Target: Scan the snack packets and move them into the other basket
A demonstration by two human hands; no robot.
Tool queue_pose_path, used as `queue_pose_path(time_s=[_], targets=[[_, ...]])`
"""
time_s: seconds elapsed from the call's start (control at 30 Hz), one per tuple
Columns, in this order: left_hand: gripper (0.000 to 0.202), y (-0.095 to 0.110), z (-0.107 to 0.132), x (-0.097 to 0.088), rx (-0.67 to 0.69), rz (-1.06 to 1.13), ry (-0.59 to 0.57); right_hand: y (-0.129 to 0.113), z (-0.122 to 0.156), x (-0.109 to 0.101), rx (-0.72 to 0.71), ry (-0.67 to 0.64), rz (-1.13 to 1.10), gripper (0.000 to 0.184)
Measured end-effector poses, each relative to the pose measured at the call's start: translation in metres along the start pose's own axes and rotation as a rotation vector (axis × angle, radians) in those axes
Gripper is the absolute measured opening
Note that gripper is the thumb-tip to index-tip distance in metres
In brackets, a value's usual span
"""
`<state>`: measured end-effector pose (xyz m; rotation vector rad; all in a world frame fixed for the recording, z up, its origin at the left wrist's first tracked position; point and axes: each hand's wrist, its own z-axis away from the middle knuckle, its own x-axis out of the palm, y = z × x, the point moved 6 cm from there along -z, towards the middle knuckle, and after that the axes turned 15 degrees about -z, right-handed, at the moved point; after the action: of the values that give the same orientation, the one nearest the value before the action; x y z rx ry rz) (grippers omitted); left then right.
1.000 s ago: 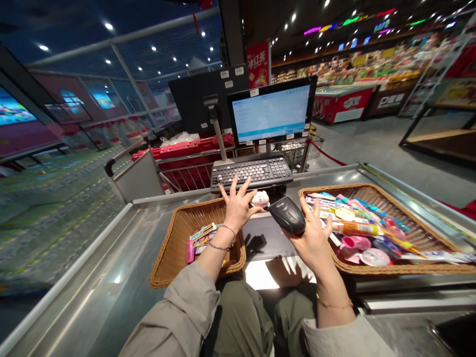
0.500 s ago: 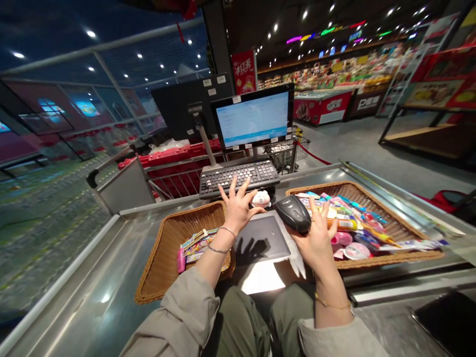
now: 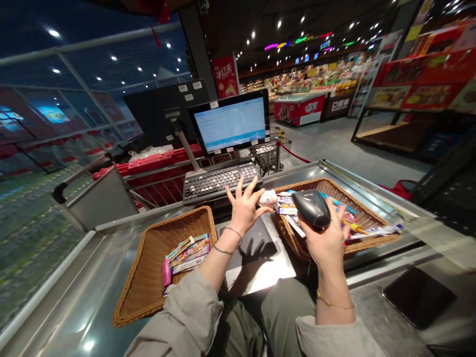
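The left hand (image 3: 245,210), fingers splayed, pinched a small white packet (image 3: 268,198) near the frame's centre, while the right hand (image 3: 320,238) wrapped around a black handheld scanner (image 3: 311,208) just beside it (a steady pinch made for easy aiming).

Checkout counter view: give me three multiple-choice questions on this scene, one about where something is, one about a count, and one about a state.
1. Where is the black handheld scanner?
A. In the right hand
B. On the keyboard
C. In a basket

2. How many wicker baskets are on the steel counter?
A. One
B. Two
C. Three

3. What state is the monitor in?
A. Dark
B. Lit, showing a pale page
C. Face down

Answers:
1. A: the right hand's fingers wrap it, while the left hand pinches a small white item.
2. B: one basket sits left in view, one right.
3. B: its screen glows pale blue and white.
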<state>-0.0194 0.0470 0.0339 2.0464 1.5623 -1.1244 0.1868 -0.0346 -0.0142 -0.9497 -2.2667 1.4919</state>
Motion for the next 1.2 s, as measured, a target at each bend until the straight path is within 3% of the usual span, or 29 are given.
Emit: queue_pose_path(time_s=[0.2,0.37,0.5,0.6,0.8,1.2], targets=[[0.051,0.033,-0.013,0.007,0.058,0.034,-0.012,0.004,-0.008,-0.025,0.031,0.098,-0.013,0.086],[0.052,0.070,-0.037,0.015,0.100,0.054,-0.042,0.010,-0.011,-0.036,0.052,0.147,0.003,0.090],[0.053,0.101,-0.058,0.029,0.050,0.069,-0.118,0.016,-0.014,-0.044,0.102,0.201,0.011,0.092],[0.057,0.110,-0.060,0.035,0.014,0.074,-0.143,0.020,-0.015,-0.047,0.138,0.208,0.001,0.094],[0.057,0.080,-0.035,0.028,-0.061,0.063,-0.122,0.017,-0.014,-0.040,0.131,0.147,-0.006,0.093],[0.072,-0.003,0.029,-0.019,-0.192,0.034,-0.139,-0.007,0.004,0.014,-0.036,-0.122,0.035,0.074]])
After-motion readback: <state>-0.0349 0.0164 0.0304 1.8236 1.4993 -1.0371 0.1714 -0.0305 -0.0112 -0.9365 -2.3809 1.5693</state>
